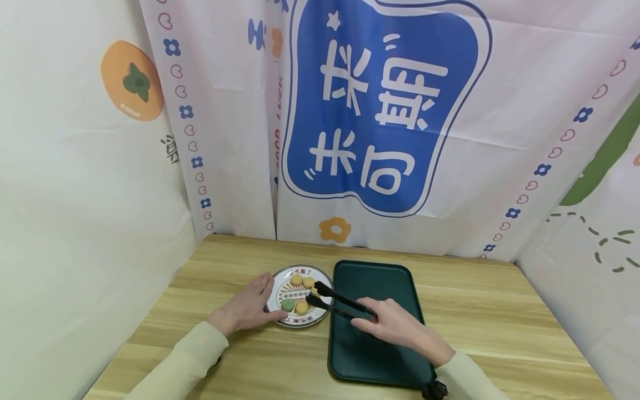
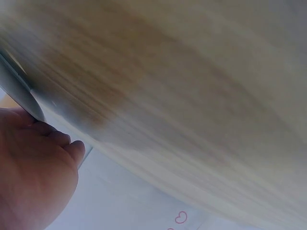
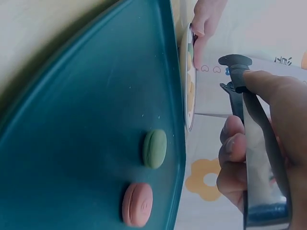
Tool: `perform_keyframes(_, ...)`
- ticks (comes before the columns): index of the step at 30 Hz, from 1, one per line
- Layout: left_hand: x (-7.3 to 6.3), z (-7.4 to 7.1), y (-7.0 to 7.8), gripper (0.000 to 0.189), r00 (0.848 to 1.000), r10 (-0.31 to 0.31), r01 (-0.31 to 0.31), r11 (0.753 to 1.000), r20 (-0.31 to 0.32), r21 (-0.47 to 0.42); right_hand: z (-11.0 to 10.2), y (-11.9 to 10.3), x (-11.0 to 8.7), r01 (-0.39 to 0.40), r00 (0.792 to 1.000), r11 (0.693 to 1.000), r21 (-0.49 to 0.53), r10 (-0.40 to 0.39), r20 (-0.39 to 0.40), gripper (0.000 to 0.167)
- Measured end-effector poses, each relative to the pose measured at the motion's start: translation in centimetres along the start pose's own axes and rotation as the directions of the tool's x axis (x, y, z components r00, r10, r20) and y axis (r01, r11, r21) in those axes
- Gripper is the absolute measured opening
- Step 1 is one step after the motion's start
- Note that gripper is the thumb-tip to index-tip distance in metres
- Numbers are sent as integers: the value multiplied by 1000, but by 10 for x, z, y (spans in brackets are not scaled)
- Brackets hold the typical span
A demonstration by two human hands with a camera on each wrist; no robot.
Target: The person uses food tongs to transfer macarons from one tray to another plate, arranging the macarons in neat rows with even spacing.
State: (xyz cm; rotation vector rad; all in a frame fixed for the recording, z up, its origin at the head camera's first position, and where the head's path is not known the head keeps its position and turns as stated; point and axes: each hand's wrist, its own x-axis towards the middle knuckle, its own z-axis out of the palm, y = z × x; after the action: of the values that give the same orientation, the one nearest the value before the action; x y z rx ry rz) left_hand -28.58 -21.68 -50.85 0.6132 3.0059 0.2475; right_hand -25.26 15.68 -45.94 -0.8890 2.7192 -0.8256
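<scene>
My left hand (image 1: 250, 305) rests against the left rim of a round white plate (image 1: 284, 276), fingers fairly straight and thumb over the near rim. On the plate lie several yellow macarons (image 1: 302, 308) and a green macaron (image 1: 288, 305). My right hand (image 1: 387, 321) grips tongs (image 1: 345, 300) with black tips and metal arms. Their tips are spread over the plate's right side, around a partly covered yellow macaron; contact cannot be told. In the right wrist view a second green macaron (image 3: 155, 148) and a pink macaron (image 3: 137, 204) lie on a dark green tray (image 3: 91, 96).
The tray stands just right of the plate on a wood-grain table (image 1: 480, 311). Behind the table hangs a printed cloth (image 1: 240, 183), with pale cloth at both sides. A small black object (image 1: 434, 390) is by the right sleeve, near the tray's front right corner.
</scene>
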Motion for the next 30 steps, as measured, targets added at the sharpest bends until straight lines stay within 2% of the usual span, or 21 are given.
perform_keyframes(12,0,1,1,111,1000,-1,1,1000,0,-12,-7,14,-25,-3,999,1000,-17,2,-42,56)
perform_keyframes(21,-1,0,0,110,1000,-1,1,1000,2,-7,-6,25,-38,-23,1000,1000,4,23,3,58)
perform_keyframes(25,-1,0,0,111,1000,-2,2,1000,13,3,-5,31,-44,-15,1000,1000,17,15,0,57)
perform_keyframes(30,0,-2,2,111,1000,-7,7,1000,11,0,-4,39,-50,0,1000,1000,10,0,-31,44)
